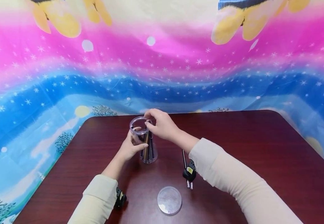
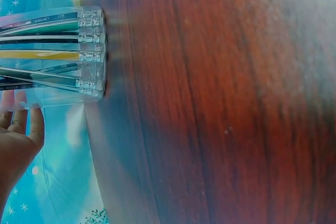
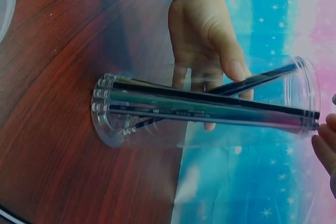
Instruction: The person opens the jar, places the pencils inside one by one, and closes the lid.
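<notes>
A tall clear plastic jar (image 1: pixel 154 153) stands upright toward the back of the table, with several pencils (image 3: pixel 205 100) leaning inside it, their silver ferrule ends down. My left hand (image 1: pixel 129 148) grips the jar's side from the left, its thumb across the front. At the open rim, my right hand (image 1: pixel 163 125) pinches the upper end of a dark pencil between thumb and fingertips. The left wrist view shows a yellow pencil (image 2: pixel 39 54) among dark and green ones through the wall.
A round clear lid (image 1: pixel 169 200) lies on the dark red wooden table (image 1: pixel 249 140) in front of the jar. Two more pencils (image 1: pixel 189 185) lie beneath the right wrist, partly hidden by its black camera (image 1: pixel 189 172). A patterned cloth (image 1: pixel 164 62) hangs behind the table.
</notes>
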Motion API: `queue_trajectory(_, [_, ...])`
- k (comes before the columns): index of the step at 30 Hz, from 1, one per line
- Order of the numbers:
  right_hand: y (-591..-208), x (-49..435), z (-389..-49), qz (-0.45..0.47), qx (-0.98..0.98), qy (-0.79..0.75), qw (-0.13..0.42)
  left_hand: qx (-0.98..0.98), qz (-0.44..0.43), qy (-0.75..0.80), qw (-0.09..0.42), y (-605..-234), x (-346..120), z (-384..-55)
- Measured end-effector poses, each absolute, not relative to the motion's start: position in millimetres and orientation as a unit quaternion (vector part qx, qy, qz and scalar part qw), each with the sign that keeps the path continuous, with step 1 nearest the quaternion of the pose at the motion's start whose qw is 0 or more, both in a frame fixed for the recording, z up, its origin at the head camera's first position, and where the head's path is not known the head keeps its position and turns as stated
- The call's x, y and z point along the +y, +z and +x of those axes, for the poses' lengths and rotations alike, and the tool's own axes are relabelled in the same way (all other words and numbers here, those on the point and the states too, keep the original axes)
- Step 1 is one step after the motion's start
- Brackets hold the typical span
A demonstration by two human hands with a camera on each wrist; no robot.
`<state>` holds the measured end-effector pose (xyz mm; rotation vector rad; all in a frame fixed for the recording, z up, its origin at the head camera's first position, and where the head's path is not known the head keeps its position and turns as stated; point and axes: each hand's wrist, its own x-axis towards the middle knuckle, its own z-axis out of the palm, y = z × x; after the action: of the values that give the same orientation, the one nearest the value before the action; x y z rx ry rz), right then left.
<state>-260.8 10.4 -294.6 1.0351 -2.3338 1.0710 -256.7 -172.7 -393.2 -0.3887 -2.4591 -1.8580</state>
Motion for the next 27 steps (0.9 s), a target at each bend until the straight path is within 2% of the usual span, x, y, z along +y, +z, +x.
queue_trajectory(12, [-302.2, 35.3, -261.0, 0.327, -0.826, 0.428, 0.165, -0.784, -0.142, -0.604, 0.032, -394.5, -172.3, -259.8])
queue_trajectory(27, [-333.4, 63.6, -260.7, 0.270, -0.852, 0.430, 0.129, -0.786, -0.138, -0.601, 0.026, -395.9, -173.8, -256.9])
